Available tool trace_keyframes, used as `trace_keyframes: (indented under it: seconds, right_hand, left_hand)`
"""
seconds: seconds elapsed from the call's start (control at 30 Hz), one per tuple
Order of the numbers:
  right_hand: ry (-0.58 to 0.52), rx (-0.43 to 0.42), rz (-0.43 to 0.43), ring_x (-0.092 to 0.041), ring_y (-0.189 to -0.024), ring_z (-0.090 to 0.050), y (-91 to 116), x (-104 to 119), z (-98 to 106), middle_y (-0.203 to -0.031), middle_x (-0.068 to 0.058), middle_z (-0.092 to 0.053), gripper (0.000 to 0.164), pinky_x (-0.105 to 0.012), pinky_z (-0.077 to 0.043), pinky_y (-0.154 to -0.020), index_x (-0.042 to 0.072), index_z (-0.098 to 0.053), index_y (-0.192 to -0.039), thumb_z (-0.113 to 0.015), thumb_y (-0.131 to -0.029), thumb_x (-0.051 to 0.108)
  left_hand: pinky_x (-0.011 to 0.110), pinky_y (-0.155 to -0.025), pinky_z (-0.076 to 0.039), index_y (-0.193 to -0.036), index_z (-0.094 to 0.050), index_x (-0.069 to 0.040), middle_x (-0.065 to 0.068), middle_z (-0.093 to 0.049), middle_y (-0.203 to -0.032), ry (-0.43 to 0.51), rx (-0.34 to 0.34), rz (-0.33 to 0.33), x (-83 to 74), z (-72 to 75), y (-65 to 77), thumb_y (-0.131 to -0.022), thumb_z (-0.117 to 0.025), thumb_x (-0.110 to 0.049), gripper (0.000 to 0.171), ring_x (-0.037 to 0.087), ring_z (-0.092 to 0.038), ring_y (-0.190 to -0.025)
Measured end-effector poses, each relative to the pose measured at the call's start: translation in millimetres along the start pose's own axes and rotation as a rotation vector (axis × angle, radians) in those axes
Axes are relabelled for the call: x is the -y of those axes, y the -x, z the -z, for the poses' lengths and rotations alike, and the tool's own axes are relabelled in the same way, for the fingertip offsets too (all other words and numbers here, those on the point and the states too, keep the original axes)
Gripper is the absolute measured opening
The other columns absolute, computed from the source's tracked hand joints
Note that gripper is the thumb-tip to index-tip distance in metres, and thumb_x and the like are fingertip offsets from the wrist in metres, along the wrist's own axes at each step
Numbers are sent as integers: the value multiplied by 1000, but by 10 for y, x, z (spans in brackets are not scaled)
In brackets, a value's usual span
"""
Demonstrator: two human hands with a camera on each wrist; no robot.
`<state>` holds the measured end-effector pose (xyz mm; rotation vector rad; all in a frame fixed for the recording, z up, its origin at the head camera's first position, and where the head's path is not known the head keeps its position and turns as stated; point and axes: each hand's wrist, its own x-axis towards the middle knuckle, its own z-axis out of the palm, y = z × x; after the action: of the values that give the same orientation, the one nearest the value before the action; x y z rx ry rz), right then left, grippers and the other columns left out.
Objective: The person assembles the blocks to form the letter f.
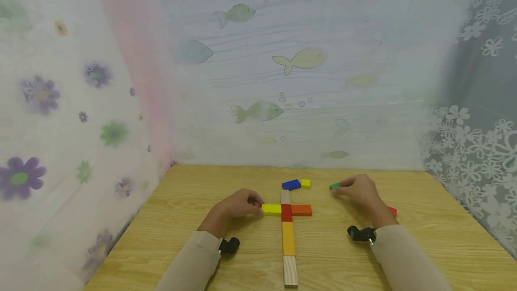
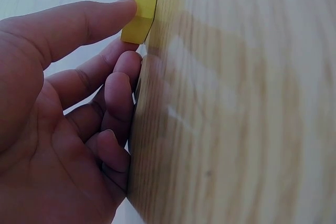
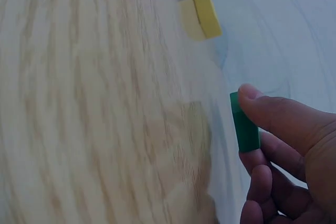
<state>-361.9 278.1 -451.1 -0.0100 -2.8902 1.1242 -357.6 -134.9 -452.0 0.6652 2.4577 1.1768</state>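
Between thumb and fingers my right hand (image 1: 358,190) pinches a small green block (image 3: 245,124), which looks held off the table in the right wrist view. With thumb and index finger, my left hand (image 1: 242,203) grips the outer end of a long yellow block (image 1: 271,210); its other fingers curl near the tabletop. That yellow block lies against a red block (image 1: 286,213), with an orange block (image 1: 301,210) on the opposite side. Below the red one run an amber block (image 1: 288,238) and a plain wood block (image 1: 290,271); a pale block (image 1: 285,196) lies above it.
Beyond the pale block lie a blue block (image 1: 291,184) and a small yellow block (image 1: 305,183), close together. Another red block (image 1: 392,211) is partly hidden by the right wrist. The wooden table (image 1: 177,192) ends at a fish-patterned curtain (image 1: 258,138).
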Motion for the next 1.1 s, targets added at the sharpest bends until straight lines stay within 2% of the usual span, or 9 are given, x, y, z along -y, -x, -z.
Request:
trace_keyframes:
  seconds: [0.37, 1.0, 1.1]
  right_hand:
    - [-6, 12, 26, -44, -121, -60, -102, 117, -180, -126, -21, -71, 49, -56, -51, -99, 4, -78, -117, -85, -86, 41]
    - [-20, 11, 41, -42, -116, -63, -139, 297, -308, -119, -19, -73, 43, -54, -53, -97, 1, -78, -115, -86, -86, 31]
    - [-26, 37, 60, -41, -116, -63, -21, 284, -278, -118, -19, -73, 43, -53, -53, -96, 1, -77, -115, -86, -86, 30]
  left_hand:
    - [32, -79, -49, -114, -71, -6, 2, -66, -99, -5, -6, 12, -1, 0, 44, -94, -77, -17, 23, 17, -57, -86]
    - [31, -78, -50, -113, -72, -7, 0, -67, -97, -23, -4, -13, 17, 4, -10, -94, -77, -17, 22, 16, -58, -86]
    - [30, -76, -50, -113, -72, -7, 0, -67, -97, -23, -32, 10, -97, -160, 171, -94, -77, -17, 22, 16, -58, -85]
